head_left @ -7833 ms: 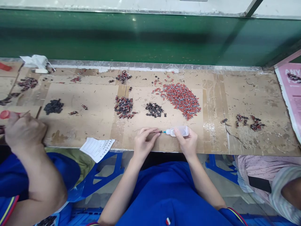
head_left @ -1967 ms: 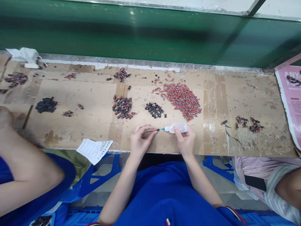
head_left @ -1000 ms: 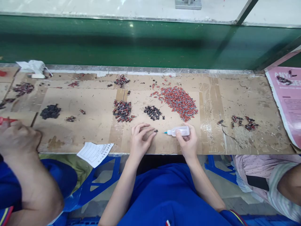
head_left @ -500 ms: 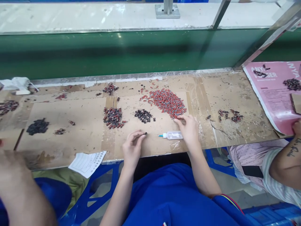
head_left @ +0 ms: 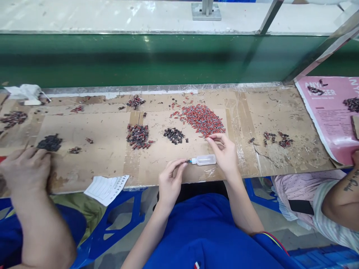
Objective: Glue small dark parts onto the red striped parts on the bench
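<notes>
My left hand pinches a small black part between thumb and fingertips. The part is at the blue tip of a clear squeeze bottle with a white collar, which lies on the cardboard. My right hand is at the lower edge of a large heap of small red and silver pieces. Its thumb and forefinger are pressed together; whatever is between them is too small to make out. A small pile of black parts lies beyond my left hand, and a pile of joined red-and-black pieces lies farther left.
Cardboard covers the bench, with a green panel along its back. At the left a co-worker's hand rests near a black pile. A paper sheet overhangs the front edge. A pink printed sheet lies at the right.
My left hand has moved right with the black part, up to the bottle's tip. My right hand stays by the red heap. The co-worker's hand at the left has moved up onto the bench.
</notes>
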